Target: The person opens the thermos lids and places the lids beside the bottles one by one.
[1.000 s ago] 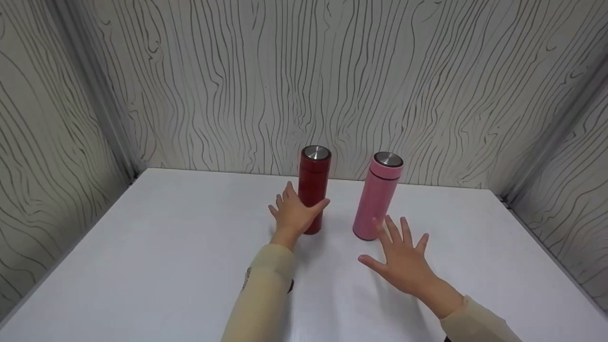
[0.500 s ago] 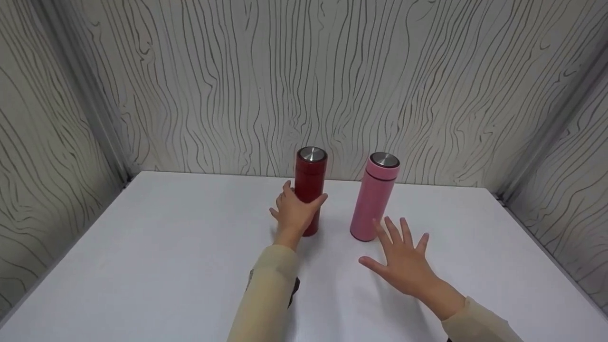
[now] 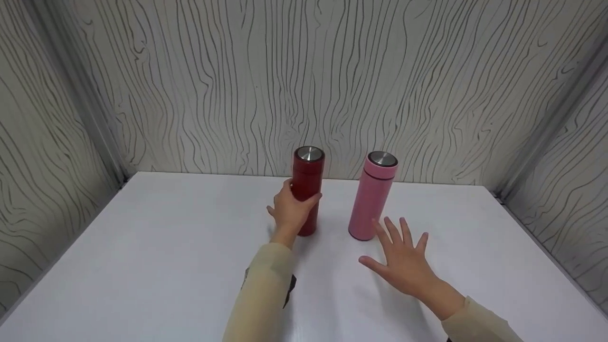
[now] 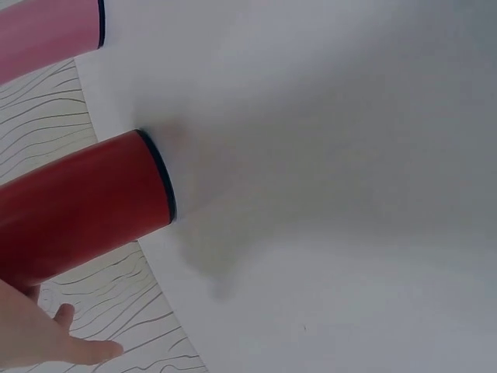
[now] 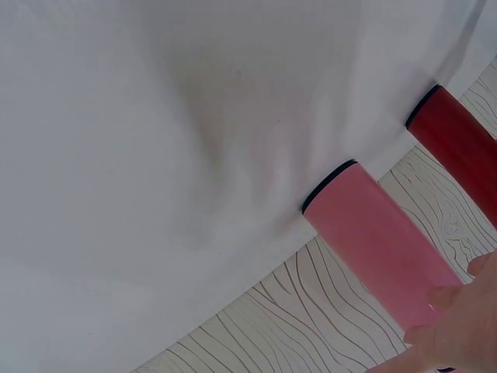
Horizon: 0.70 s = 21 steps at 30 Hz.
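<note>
A red thermos bottle (image 3: 307,182) with a brushed metal lid top stands upright on the white table. My left hand (image 3: 290,209) grips it around the middle, thumb across the near right side and fingers on the left; some fingertips are hidden behind it. In the left wrist view, the red thermos bottle (image 4: 85,202) shows its dark base ring, and a finger juts out past it. To the right stands a pink thermos bottle (image 3: 373,202), also upright. My right hand (image 3: 406,266) hovers in front of this one with fingers spread, holding nothing.
The white table (image 3: 166,266) ends at a back wall panel (image 3: 213,95) with a wood-grain line pattern, close behind both bottles. Similar panels flank the table at left and right, with grey metal posts (image 3: 85,104) in the corners.
My left hand's fingers have gone from spread beside the red thermos bottle to wrapped around it. The whole view has shifted slightly. My right hand keeps its spread pose.
</note>
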Each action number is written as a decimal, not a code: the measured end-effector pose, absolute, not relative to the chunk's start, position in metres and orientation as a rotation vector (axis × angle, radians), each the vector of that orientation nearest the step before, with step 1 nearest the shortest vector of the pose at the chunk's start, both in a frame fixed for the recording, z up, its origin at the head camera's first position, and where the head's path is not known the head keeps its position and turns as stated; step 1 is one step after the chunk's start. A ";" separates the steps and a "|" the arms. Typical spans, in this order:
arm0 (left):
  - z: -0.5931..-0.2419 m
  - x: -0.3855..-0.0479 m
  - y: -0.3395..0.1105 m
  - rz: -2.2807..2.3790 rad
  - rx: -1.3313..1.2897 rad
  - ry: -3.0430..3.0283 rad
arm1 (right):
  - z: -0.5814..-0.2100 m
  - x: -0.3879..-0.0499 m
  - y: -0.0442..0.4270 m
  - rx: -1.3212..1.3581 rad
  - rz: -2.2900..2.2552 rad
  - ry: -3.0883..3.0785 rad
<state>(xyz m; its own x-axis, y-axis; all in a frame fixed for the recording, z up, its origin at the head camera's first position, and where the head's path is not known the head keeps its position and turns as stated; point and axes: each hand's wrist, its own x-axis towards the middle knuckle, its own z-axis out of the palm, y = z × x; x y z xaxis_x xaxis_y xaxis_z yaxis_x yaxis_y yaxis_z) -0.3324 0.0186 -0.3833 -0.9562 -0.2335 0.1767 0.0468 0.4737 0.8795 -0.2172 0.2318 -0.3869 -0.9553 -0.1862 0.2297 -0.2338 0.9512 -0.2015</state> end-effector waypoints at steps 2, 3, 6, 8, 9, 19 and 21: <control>-0.384 -0.331 0.017 -1.493 0.141 -2.438 | -0.387 -0.217 0.232 0.315 0.339 -2.898; -0.384 -0.331 0.016 -1.504 0.131 -2.431 | -0.387 -0.217 0.232 0.314 0.337 -2.898; -0.384 -0.329 0.014 -1.559 0.105 -2.409 | -0.387 -0.218 0.232 0.310 0.320 -2.897; -0.384 -0.326 0.012 -1.619 0.085 -2.380 | -0.386 -0.218 0.232 0.313 0.306 -2.895; -0.383 -0.325 0.011 -1.647 0.076 -2.367 | -0.386 -0.218 0.232 0.314 0.300 -2.893; -0.381 -0.303 0.000 -1.766 -0.027 -2.347 | -0.380 -0.218 0.227 0.325 0.326 -2.868; -0.380 -0.298 -0.002 -1.768 -0.045 -2.367 | -0.380 -0.217 0.226 0.328 0.357 -2.873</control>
<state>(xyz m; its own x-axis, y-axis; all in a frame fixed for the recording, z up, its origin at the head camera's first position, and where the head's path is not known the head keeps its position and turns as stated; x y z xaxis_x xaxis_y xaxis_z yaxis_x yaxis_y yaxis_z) -0.2981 -0.0024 -0.3805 -0.9822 -0.0868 0.1668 0.1353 0.2897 0.9475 -0.2174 0.2261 -0.3796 -0.9491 -0.1916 0.2500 -0.2470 0.9453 -0.2129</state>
